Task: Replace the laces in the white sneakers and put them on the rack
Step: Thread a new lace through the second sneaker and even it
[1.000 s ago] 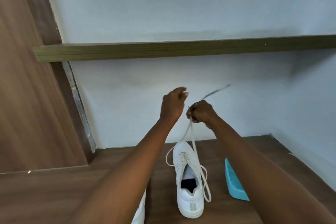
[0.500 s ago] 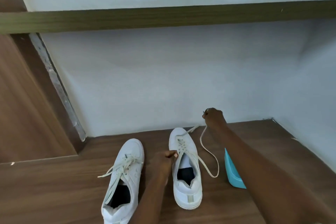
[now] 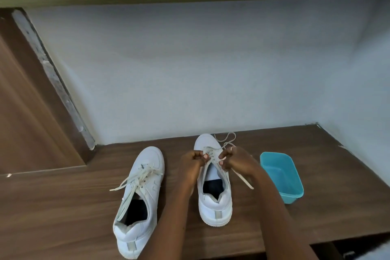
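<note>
Sneakers (image 3: 147, 160), teal tub (image 3: 280, 173) on wood shelf (image 3: 63, 207); white wall (image 3: 211, 69)

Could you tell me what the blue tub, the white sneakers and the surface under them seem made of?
The blue tub looks like plastic: smooth, uniform colour, thin moulded rim. The white sneakers have smooth matte uppers, leather or synthetic; their laces look flat and woven. The surface is wood or wood-look laminate, with brown grain lines.
</note>
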A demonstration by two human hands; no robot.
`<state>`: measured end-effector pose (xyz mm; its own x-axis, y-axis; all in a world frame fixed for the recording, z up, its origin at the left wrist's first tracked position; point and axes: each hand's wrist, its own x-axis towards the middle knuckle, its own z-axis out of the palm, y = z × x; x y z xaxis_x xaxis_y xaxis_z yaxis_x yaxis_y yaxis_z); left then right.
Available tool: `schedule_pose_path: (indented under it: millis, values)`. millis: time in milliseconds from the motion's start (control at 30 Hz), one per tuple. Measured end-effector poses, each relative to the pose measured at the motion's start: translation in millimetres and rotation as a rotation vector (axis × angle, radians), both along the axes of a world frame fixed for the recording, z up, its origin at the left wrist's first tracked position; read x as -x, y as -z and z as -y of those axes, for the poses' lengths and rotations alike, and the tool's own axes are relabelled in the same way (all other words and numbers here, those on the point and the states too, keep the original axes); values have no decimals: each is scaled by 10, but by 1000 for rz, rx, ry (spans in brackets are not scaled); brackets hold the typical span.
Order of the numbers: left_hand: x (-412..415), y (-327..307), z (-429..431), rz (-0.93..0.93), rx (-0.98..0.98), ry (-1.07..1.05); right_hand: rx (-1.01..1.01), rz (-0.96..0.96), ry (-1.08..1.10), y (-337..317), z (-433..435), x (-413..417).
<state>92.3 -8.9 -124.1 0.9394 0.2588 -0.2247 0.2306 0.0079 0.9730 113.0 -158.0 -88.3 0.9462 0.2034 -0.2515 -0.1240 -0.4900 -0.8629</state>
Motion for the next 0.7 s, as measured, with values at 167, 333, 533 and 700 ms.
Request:
schedule_pose_path:
  millis: [167, 333, 533, 700]
  values:
    - [-62, -95, -23, 88, -170, 98, -183, 88, 10, -333, -69, -97]
    - [-87, -125, -12, 92, -397, 259, -66, 210, -130, -463, -341, -270]
    - [-75, -137, 3, 80, -270, 215, 132, 218, -343, -674, -568, -475]
    - [-98, -103, 14, 40, -269, 191, 438, 513, -353, -793, -686, -736]
